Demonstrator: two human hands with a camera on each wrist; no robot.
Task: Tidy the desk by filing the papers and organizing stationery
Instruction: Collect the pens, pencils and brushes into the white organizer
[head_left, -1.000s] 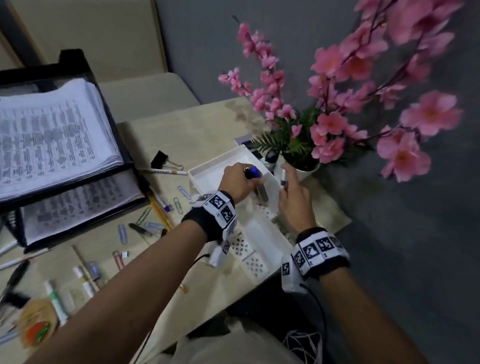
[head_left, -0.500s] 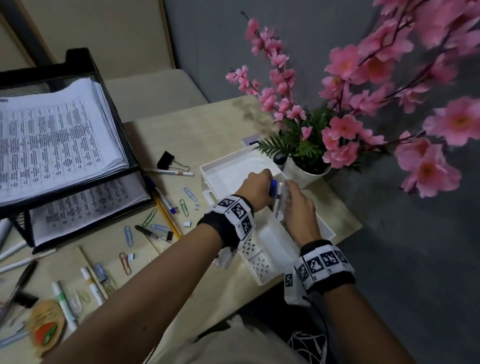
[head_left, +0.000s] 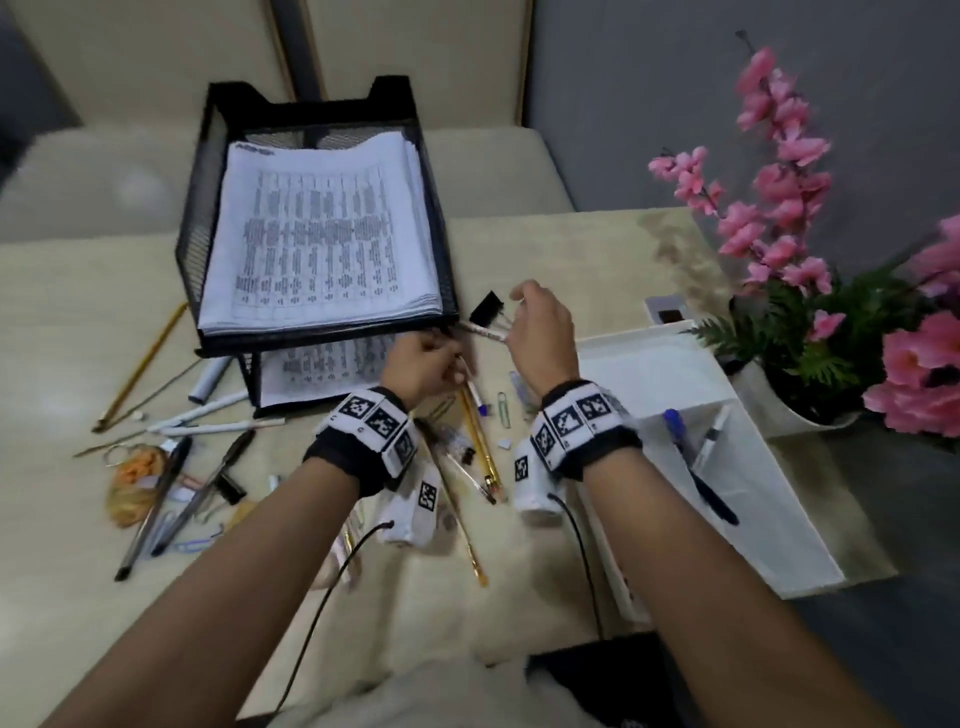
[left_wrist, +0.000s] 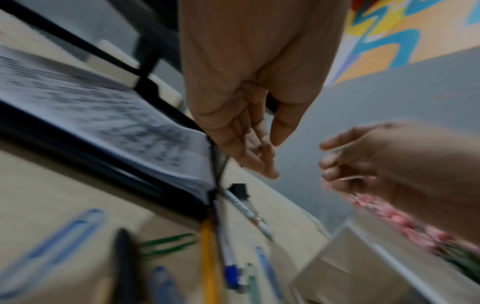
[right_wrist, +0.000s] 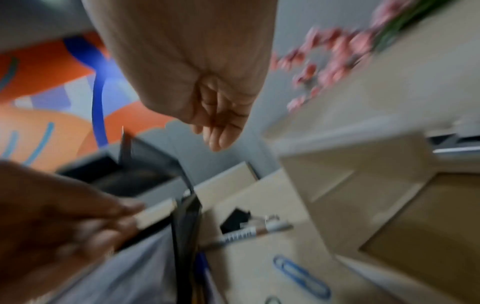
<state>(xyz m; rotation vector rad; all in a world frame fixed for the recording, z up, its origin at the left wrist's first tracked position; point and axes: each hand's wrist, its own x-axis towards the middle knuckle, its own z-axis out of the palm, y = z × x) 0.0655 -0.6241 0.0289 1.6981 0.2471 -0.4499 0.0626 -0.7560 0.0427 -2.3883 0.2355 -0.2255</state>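
desk (head_left: 571, 249) | 2 pens in organizer (head_left: 769, 525) | 2 paper trays (head_left: 322, 332)

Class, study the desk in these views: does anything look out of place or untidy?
Yes. Pens, pencils and paper clips lie scattered loose across the desk beside the paper tray, pointing every way. Only two pens stand in the white organizer.
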